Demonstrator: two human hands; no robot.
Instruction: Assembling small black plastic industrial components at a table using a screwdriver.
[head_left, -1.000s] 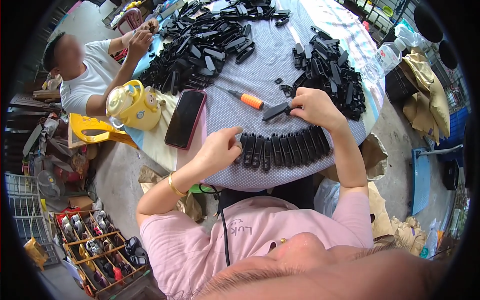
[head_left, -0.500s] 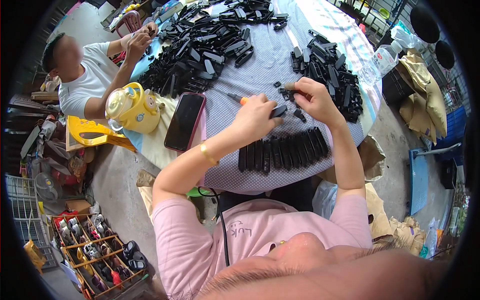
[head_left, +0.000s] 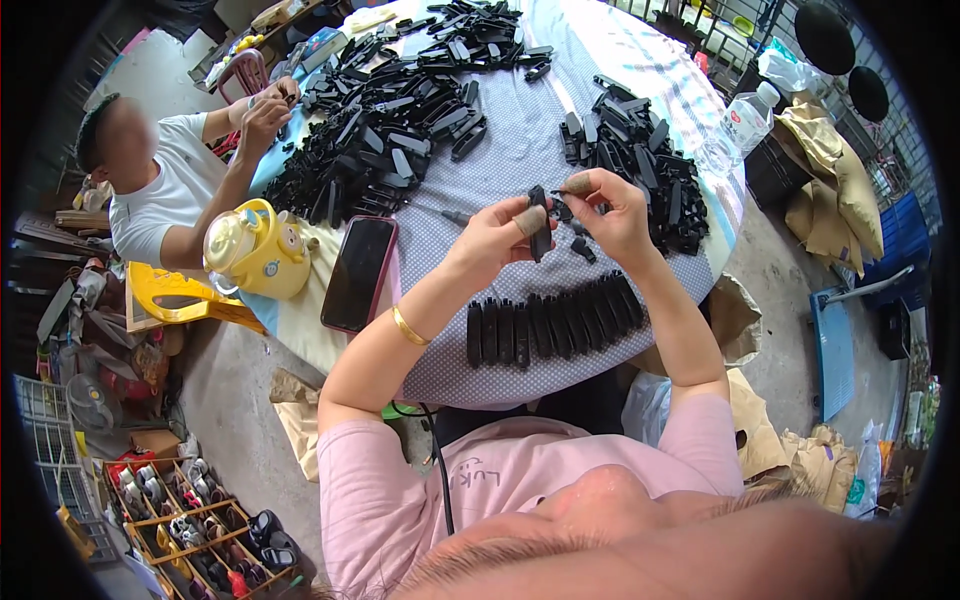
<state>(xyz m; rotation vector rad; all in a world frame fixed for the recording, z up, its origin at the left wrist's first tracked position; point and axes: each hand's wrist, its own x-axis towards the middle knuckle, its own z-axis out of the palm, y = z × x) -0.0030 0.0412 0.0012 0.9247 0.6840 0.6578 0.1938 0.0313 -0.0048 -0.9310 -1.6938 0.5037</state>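
My left hand (head_left: 500, 238) grips a long black plastic part (head_left: 541, 232) held upright, its fingertips wrapped with tape. Close beside it, my right hand (head_left: 612, 212) pinches a small black piece (head_left: 562, 196) at the upper end of that part; the fingers partly cover it. Below the right hand lie a few small black pieces (head_left: 583, 249) on the dotted tablecloth (head_left: 440, 365). A neat row of long black parts (head_left: 555, 328) stretches across the near side of the table. Left of my left hand rests a thin dark tool (head_left: 456, 216), partly hidden by the hand.
Heaped black parts (head_left: 385, 130) cover the far left, with another pile (head_left: 640, 160) at the right. A phone (head_left: 360, 275) and a yellow jug (head_left: 258, 250) stand to the left. Across there, a co-worker (head_left: 185, 180) handles a small part. A plastic bottle (head_left: 748, 118) is at the right edge.
My left hand has turned its black part upright and moved slightly nearer. The right hand has lifted a small piece from the table and brought it to that part.
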